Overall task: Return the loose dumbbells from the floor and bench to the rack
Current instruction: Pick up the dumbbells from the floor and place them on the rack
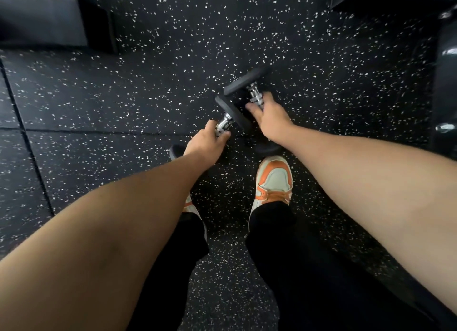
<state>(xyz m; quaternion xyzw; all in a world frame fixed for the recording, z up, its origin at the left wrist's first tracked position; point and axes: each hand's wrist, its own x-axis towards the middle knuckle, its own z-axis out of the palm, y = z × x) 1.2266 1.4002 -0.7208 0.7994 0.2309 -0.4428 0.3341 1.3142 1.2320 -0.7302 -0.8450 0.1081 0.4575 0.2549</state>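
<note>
Head view: 2 dumbbells at frame centre, on the speckled floor [123, 96].
Left hand [206, 143]: wrapped around the nearer dumbbell [222, 123] handle.
Right hand [268, 115]: clamped on the farther dumbbell [249, 88] handle.
Risk: heads touching, may knock together; a slipping grip could drop one onto the shoe [273, 180].

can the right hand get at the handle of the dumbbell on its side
Likely yes: the right hand is already wrapped round the chrome handle of the right dumbbell, nothing between them.
</note>
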